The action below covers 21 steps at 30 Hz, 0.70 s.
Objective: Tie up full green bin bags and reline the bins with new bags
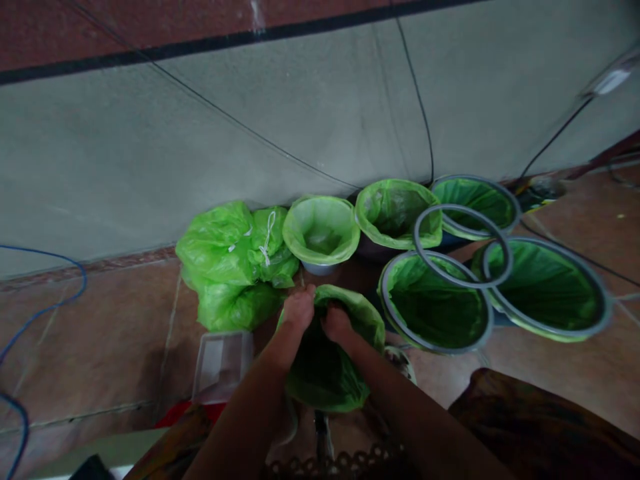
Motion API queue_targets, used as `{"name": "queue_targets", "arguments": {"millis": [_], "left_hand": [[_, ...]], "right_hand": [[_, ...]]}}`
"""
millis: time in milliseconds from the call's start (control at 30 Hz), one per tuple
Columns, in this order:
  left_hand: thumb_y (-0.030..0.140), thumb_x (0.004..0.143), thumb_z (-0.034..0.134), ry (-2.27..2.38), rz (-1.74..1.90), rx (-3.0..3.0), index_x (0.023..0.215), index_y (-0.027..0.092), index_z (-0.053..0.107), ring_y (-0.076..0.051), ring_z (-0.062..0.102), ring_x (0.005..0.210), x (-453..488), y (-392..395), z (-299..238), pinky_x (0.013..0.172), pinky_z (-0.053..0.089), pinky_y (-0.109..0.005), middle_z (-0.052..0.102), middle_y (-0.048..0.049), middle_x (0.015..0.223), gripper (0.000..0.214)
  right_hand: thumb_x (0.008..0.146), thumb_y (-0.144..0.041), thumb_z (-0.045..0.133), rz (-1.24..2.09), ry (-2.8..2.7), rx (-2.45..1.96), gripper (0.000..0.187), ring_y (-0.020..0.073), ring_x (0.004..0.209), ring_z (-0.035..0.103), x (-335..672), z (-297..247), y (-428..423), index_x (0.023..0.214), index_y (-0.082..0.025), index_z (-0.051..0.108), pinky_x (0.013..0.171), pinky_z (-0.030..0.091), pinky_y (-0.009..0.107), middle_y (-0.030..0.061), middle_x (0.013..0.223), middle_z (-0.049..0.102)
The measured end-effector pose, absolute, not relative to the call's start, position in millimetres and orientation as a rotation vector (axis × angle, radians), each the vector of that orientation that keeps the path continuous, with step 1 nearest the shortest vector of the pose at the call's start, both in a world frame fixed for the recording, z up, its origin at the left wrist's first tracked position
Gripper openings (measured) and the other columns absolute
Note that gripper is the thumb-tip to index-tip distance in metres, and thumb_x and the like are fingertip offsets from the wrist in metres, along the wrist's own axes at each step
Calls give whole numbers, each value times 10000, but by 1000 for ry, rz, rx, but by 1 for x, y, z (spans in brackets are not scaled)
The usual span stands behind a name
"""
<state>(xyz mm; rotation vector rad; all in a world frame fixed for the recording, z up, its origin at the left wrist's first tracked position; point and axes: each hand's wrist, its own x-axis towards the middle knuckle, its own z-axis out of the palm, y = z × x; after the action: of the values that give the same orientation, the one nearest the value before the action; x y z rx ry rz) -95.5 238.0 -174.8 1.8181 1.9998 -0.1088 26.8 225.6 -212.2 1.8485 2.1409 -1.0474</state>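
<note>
A bin lined with a green plastic bag (327, 393) stands right in front of me. My left hand (299, 308) is closed over the bag's edge at the bin's far left rim. Inside the mouth, near the far side, my right hand (336, 323) is curled against the liner. Its fingertips are hidden, so what it holds does not show. Just behind stands a pale bin with a light green liner (321, 230). To its right is a dark bin with another green liner (395, 213).
Filled green bags (217, 247) lie against the wall, left. Several lined bins with grey rims stand right, with a loose grey ring (463, 208) across two. A clear plastic container (223, 363) sits near my left forearm. A blue cable (47, 310) runs along the floor.
</note>
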Motion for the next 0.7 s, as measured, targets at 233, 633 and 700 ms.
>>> {"name": "queue_targets", "arguments": {"millis": [233,633,700], "left_hand": [[213,941,390,2430,32,1283,1214,144,585,-265,673,1008,-126,170,-166,868,496,-354,696,-166,1092,343],[182,801,655,2181,737,890,1105,159,678,-193,701,897,-152,191,-175,851,544,-325,752,-81,973,305],[167,781,663,2172,757,865,1012,157,720,-189,703,830,-154,194,-179,814,552,-314,758,-67,884,238]], "right_hand": [[928,-248,456,-1198,2395,1770,296,204,1003,656,36,-163,223,1086,-175,695,911,447,274,86,1067,724],[912,-239,526,-1150,2558,1526,265,168,1043,640,17,-169,297,1093,-204,715,932,444,243,42,1141,715],[894,-211,539,-1189,2537,1560,256,157,1036,646,14,-179,296,1064,-220,730,933,447,230,18,1133,723]]}}
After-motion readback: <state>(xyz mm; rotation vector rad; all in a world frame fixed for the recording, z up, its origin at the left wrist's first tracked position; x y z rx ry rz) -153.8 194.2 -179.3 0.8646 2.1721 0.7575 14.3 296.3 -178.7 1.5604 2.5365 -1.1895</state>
